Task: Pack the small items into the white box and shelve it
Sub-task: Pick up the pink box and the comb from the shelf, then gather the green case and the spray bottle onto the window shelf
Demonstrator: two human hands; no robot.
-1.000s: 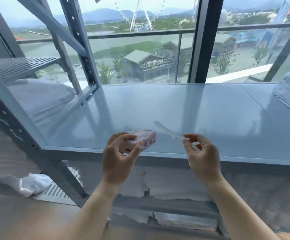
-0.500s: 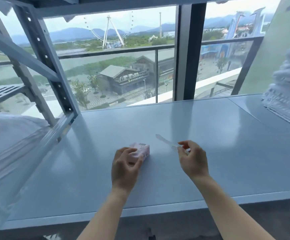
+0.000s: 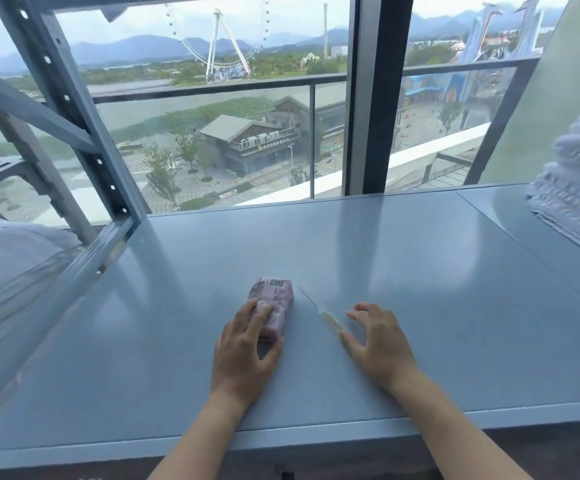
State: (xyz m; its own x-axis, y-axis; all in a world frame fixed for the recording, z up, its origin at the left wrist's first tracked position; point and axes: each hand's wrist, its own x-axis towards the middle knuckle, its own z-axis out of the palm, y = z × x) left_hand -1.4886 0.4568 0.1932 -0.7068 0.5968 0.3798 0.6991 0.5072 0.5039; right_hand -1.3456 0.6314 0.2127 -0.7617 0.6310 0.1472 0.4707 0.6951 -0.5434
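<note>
A small pink packet (image 3: 274, 303) with a barcode lies flat on the grey metal shelf (image 3: 402, 265). My left hand (image 3: 247, 348) rests on its near end, fingers over the top and thumb at its side. Just right of it lies a thin clear wrapped stick (image 3: 319, 311), pointing away from me. My right hand (image 3: 378, 337) is spread on the shelf beside the stick's near end, fingers apart, its thumb touching or almost touching the stick. No white box is in view.
A stack of folded pale towels (image 3: 576, 188) sits at the shelf's right end. The rack's perforated upright (image 3: 84, 133) stands at the left, with white bedding (image 3: 7, 271) beyond it. A window and balcony rail lie behind the shelf.
Both hands came down onto the shelf. The pink packet now lies flat under my left hand. My right hand let go of the stick, which lies on the shelf, and its fingers spread.
</note>
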